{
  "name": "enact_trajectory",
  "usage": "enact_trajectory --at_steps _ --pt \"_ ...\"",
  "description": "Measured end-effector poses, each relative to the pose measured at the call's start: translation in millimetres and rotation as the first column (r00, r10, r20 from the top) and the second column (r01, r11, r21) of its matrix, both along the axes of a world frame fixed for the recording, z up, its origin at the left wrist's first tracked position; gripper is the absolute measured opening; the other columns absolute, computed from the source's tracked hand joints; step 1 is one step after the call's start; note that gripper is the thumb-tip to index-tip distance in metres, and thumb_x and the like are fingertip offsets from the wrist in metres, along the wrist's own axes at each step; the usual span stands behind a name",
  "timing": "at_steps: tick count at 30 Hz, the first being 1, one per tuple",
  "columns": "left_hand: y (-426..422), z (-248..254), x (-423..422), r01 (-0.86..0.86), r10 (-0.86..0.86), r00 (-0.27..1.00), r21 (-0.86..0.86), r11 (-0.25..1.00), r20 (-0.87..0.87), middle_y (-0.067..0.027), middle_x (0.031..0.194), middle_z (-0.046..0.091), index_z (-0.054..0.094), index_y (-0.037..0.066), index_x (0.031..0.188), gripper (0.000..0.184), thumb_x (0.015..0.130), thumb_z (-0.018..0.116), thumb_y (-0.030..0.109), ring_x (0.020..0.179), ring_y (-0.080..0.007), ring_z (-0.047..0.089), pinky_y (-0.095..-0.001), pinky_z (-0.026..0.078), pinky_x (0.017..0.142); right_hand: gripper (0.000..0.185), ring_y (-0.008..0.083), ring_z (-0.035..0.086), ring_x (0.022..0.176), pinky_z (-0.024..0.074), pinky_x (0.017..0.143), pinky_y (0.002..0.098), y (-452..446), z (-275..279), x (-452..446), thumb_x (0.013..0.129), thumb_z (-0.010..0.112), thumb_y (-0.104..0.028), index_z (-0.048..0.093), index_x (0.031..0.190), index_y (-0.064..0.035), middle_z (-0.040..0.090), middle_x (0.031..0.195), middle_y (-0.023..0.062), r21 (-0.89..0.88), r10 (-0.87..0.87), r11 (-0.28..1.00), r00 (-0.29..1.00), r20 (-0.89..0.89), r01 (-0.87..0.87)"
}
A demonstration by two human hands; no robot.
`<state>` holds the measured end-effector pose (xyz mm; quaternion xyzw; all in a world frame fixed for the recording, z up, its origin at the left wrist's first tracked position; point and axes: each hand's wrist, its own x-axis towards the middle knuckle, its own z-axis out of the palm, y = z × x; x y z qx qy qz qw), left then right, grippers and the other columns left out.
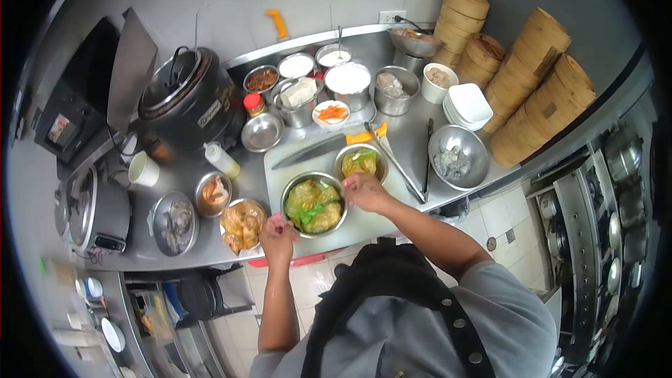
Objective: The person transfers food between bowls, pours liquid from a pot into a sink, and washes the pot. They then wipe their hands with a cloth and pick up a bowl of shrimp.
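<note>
A round metal bowl (291, 228) holds yellowish-brown food pieces with green leaves (316, 201), at the front of a white cutting board (388, 222). My left hand (278, 232) closes at its left rim, fingers pinched together. At the opposite rim, my right hand (367, 192) is closed too, its fingertips against the metal. Behind that hand stands a smaller metal bowl (382, 168) with similar food, partly covered by it. A knife (311, 152) with an orange handle lies across the back of the board. Long metal tongs (393, 157) rest on the board's right side.
Left of the board are a bowl of brown meat (243, 225), a squeeze bottle (222, 159) and a rice cooker (98, 210). Behind it stand several metal containers (348, 84). Bamboo steamers (542, 115), white dishes (467, 106) and a metal bowl (458, 157) are at right.
</note>
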<state>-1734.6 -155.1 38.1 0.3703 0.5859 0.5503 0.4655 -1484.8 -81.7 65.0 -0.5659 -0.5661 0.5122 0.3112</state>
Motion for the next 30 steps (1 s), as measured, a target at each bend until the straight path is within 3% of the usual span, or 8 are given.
enact_trajectory --at_steps 4,6,11,13,15,17,21,30 --pt "-0.4 10.2 4.3 0.007 -0.007 0.999 -0.015 1.0 -0.053 -0.0055 0.072 0.054 0.053 -0.006 0.102 0.021 0.082 0.057 -0.007 0.054 -0.013 0.055 -0.0251 0.048 0.049 0.02 0.0131 0.061 0.061 0.0489 0.06 0.0277 9.5 -9.6 2.2 0.08 0.065 -0.011 0.062 0.094 0.0026 0.064 0.075 0.0073 0.032 0.074 0.996 0.992 0.106 -0.078" --pt "1.6 27.6 11.2 -0.021 0.017 0.997 -0.056 0.998 -0.071 -0.0064 0.074 0.056 0.054 -0.006 0.1 0.019 0.082 0.055 -0.009 0.053 -0.0132 0.056 -0.025 0.049 0.048 0.017 0.0209 0.064 0.067 0.0501 0.064 0.0321 16.4 -9.9 6.7 0.073 0.066 -0.015 0.065 0.082 -0.0001 0.065 0.073 0.011 0.061 0.042 0.997 0.998 0.043 -0.045" --pt "41.4 103.4 58.2 -0.013 0.01 0.998 -0.039 0.999 -0.06 -0.0072 0.077 0.057 0.054 -0.008 0.101 0.021 0.081 0.054 -0.009 0.054 -0.0121 0.056 -0.0243 0.051 0.049 0.018 0.0234 0.063 0.071 0.0499 0.069 0.0336 68.7 56.8 50.8 0.071 0.066 -0.019 0.066 0.081 -0.0031 0.066 0.076 0.012 -0.022 0.184 0.983 0.98 0.08 -0.183" --pt "71.5 125.8 85.3 0.02 -0.019 0.998 0.017 1.0 -0.059 -0.0078 0.079 0.058 0.052 -0.008 0.103 0.022 0.081 0.054 -0.008 0.056 -0.0121 0.056 -0.0244 0.051 0.048 0.015 0.0241 0.064 0.07 0.0502 0.068 0.0351 105.0 95.1 80.4 0.07 0.065 -0.018 0.066 0.078 -0.0044 0.066 0.073 0.0135 0.047 0.206 0.975 0.965 0.165 -0.216" --pt "108.4 124.6 112.9 0.004 -0.002 0.999 0.054 0.999 -0.039 -0.0086 0.084 0.058 0.051 -0.006 0.106 0.025 0.082 0.056 -0.007 0.058 -0.0131 0.056 -0.0259 0.052 0.05 0.013 0.0254 0.064 0.067 0.0508 0.065 0.036 158.0 103.1 111.3 0.069 0.064 -0.017 0.067 0.074 -0.005 0.065 0.07 0.0152 0.375 0.103 0.907 0.964 0.246 -0.192" --pt "154.8 132.1 155.5 -0.011 0.003 0.994 0.077 0.997 0.109 -0.0086 0.086 0.058 0.05 -0.003 0.107 0.027 0.082 0.058 -0.007 0.06 -0.0149 0.056 -0.0287 0.054 0.052 0.014 0.0279 0.065 0.069 0.0516 0.066 0.0374 219.5 136.4 145.5 0.068 0.063 -0.015 0.068 0.076 -0.0041 0.066 0.073 0.0173 0.408 0.211 0.837 0.903 0.374 -0.364" --pt "253.8 123.9 234.8 -0.018 0.002 0.945 0.046 0.999 0.328 -0.0096 0.088 0.059 0.051 0.0 0.106 0.024 0.083 0.059 -0.002 0.073 -0.0171 0.06 -0.0333 0.055 0.061 0.018 0.0353 0.066 0.083 0.0523 0.073 0.0408 320.8 201.1 185.2 0.068 0.061 -0.01 0.068 0.082 -0.0017 0.067 0.088 0.0221 0.415 0.074 0.81 0.774 0.628 -0.415" --pt "398.9 99.7 332.2 0.156 -0.056 0.776 -0.104 0.982 0.629 -0.0103 0.095 0.06 0.051 0.003 0.095 0.012 0.084 0.051 0.004 0.082 -0.0237 0.06 -0.0357 0.048 0.068 0.016 0.0332 0.067 0.087 0.0532 0.074 0.0405 489.3 176.2 214.9 0.07 0.062 -0.004 0.07 0.083 -0.0037 0.068 0.091 0.0184 0.456 -0.064 0.675 0.571 0.819 -0.579"
